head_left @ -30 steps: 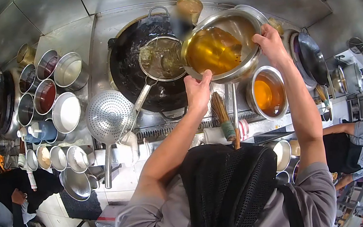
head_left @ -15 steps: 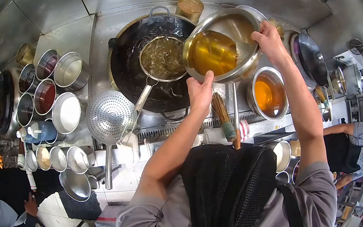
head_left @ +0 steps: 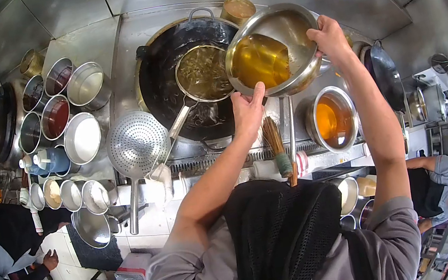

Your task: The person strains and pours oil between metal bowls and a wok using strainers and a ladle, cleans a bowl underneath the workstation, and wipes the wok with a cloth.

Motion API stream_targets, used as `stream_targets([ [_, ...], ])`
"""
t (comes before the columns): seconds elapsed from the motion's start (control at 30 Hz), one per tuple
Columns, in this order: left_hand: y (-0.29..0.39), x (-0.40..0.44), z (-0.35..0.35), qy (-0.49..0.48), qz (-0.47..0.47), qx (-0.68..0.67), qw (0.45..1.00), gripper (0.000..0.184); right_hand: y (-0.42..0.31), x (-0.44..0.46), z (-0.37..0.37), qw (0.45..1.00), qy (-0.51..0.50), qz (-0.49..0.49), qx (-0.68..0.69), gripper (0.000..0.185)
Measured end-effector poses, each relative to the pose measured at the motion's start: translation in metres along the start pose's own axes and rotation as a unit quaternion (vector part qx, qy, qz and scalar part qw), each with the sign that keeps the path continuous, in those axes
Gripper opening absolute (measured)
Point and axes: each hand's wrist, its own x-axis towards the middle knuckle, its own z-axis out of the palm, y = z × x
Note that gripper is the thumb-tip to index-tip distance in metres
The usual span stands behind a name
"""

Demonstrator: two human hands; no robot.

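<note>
A steel bowl [head_left: 299,37] of yellow-brown oil is tilted leftward over the right side of a black wok [head_left: 161,91]. My left hand [head_left: 250,112] grips its lower left rim, thumb on top. On the upper right rim, my right hand [head_left: 332,40] is closed. Beside the bowl's left edge, a fine mesh strainer [head_left: 201,74] lies over the wok with liquid in it; its handle points down left. Whether a stream falls between bowl and strainer is too unclear to tell.
A perforated ladle [head_left: 138,143] lies left of the wok. Metal pots [head_left: 83,138] and cups stand further left. A second bowl [head_left: 335,120] with orange liquid and a bamboo brush [head_left: 276,148] are at the right. Co-workers [head_left: 7,238] stand on both sides.
The bowl has tipped further, its right side rising with my right hand. The oil in it has shrunk somewhat. At the left, a co-worker's hand has moved lower and to the right.
</note>
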Motion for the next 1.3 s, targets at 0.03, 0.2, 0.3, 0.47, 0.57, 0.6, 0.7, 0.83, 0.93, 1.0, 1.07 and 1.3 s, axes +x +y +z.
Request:
stream_targets([
  [0.03,0.007,-0.002,-0.009,-0.003,0.026,0.106,0.994,0.058,-0.003,0.0,0.001,1.0,0.001,-0.002,0.009,0.022],
  [0.2,0.071,-0.033,-0.118,0.167,0.307,0.585,0.732,0.062,-0.022,0.005,-0.006,0.999,-0.016,-0.043,0.006,0.026],
  [0.3,0.004,-0.022,-0.26,0.173,0.141,0.703,0.675,0.057,-0.029,0.01,-0.009,0.999,-0.012,-0.047,-0.014,0.027],
  [0.47,0.046,-0.049,-0.254,-0.174,-0.174,0.203,0.948,0.027,-0.036,0.018,-0.012,0.996,-0.007,-0.074,-0.043,0.028],
  [0.57,0.04,-0.067,-0.238,-0.173,-0.137,0.159,0.962,0.018,-0.041,0.016,-0.014,0.995,0.003,-0.087,-0.054,0.029],
  [0.6,0.041,-0.073,-0.232,-0.163,-0.132,0.156,0.965,0.016,-0.044,0.016,-0.014,0.994,0.004,-0.095,-0.052,0.03],
  [0.7,0.036,-0.084,-0.221,-0.151,-0.112,0.167,0.968,0.015,-0.052,0.017,-0.015,0.991,0.02,-0.106,-0.077,0.03],
  [0.83,0.02,-0.092,-0.215,-0.133,-0.101,0.154,0.974,0.015,-0.065,0.013,-0.015,0.988,0.031,-0.122,-0.089,0.03],
  [0.93,0.016,-0.098,-0.21,-0.121,-0.098,0.157,0.975,0.017,-0.069,0.016,-0.016,0.986,0.034,-0.133,-0.1,0.029],
  [1.0,0.013,-0.101,-0.207,-0.119,-0.093,0.157,0.976,0.017,-0.074,0.016,-0.017,0.985,0.042,-0.134,-0.101,0.029],
  [1.07,0.013,-0.105,-0.203,-0.111,-0.091,0.161,0.976,0.017,-0.078,0.016,-0.017,0.986,0.041,-0.133,-0.096,0.029],
  [1.3,0.015,-0.117,-0.192,-0.105,-0.07,0.173,0.977,0.018,-0.089,0.011,-0.016,0.976,0.061,-0.182,-0.102,0.029],
])
